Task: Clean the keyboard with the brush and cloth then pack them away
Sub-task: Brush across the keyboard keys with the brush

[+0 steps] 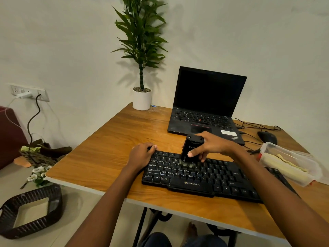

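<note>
Black brush point(192, 148) upright in right hand point(214, 145), thumb and fingers wrapped round it, bristles down on keyboard point(222, 180) upper-left letter rows. left hand point(141, 154) curled over keyboard's far-left corner. Yellowish cloth point(284, 165) in clear container point(267, 147) at keyboard's right end. Wooden desk point(106, 148), white wall; laptop point(210, 97) open, potted plant point(142, 99) behind. Keyboard black, white legends; bristles blurred.

Single head-worn wide-angle camera, above and behind the right hand point(211, 145) gripping the brush point(191, 148). Faces forward and down, close in. Wall point(267, 41) lies beyond the grip.
</note>
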